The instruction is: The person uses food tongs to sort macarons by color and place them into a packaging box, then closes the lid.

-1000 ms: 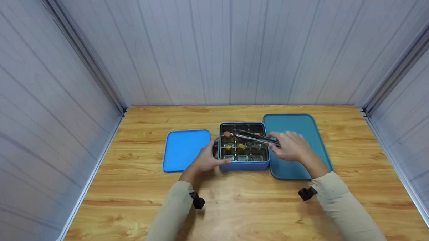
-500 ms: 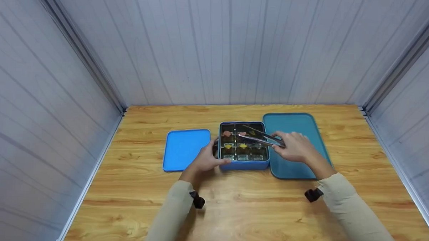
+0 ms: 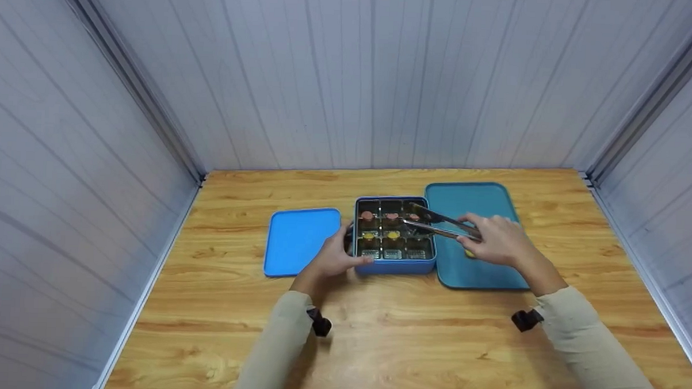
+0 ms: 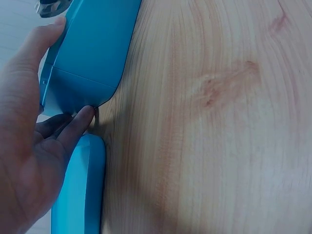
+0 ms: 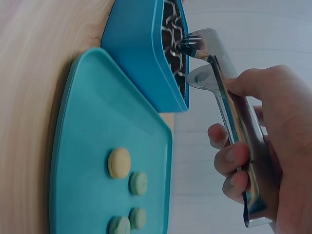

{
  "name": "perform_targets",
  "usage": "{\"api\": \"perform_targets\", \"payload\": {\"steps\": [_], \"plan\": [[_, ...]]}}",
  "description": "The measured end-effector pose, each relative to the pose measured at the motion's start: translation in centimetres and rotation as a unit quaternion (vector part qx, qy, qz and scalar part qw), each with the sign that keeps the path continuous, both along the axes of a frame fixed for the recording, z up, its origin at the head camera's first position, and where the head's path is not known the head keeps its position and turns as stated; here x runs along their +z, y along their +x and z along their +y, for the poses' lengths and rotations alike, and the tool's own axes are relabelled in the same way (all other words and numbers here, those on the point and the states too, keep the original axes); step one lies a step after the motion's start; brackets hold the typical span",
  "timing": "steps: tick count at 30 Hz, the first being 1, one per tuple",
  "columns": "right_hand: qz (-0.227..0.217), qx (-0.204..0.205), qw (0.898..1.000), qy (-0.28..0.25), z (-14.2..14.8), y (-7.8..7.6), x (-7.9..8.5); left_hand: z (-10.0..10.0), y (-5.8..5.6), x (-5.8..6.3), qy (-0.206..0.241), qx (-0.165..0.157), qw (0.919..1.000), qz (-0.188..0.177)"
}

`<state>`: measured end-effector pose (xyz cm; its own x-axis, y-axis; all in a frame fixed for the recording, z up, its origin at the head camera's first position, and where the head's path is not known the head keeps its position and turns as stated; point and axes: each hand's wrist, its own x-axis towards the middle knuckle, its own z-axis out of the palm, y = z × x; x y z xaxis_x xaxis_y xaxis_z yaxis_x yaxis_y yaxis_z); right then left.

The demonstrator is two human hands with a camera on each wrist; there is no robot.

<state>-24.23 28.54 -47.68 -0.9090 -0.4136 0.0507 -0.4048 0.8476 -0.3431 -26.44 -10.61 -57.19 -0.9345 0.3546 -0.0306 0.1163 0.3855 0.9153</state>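
Over the right side of the blue box [image 3: 398, 268], the metal tongs [image 5: 249, 127] stand with tips parted; they are probably light, springy and slippery, best gripped midway along both arms. The right hand [image 3: 498, 240] clasps them, its fingers partly curled. The left hand [image 3: 333, 256] grips the box's near-left corner between thumb and fingers, the likely stiff wall suiting this hold.

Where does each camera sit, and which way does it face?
Head: worn on the head, facing forward and down at the blue box; left hand, right hand and sleeves show.
Left wrist: worn there, facing the blue box's side and table; left hand shows.
Right wrist: worn there, facing tongs, tray and blue box; right hand shows.
Wrist views share the blue box.
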Motion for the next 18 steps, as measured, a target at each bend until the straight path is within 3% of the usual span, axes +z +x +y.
{"api": "perform_targets", "payload": {"steps": [8, 18], "plan": [[-0.03, -0.01, 0.999, -0.003, 2.1, 0.4, 0.4, 0.0, 0.0, 0.0, -0.012, 0.004, 0.9999, -0.001], [-0.035, -0.007, 0.999, 0.002, 5.0, 1.0, 1.1, 0.0, 0.0, 0.0, -0.024, 0.002, 0.9997, -0.009]]}}
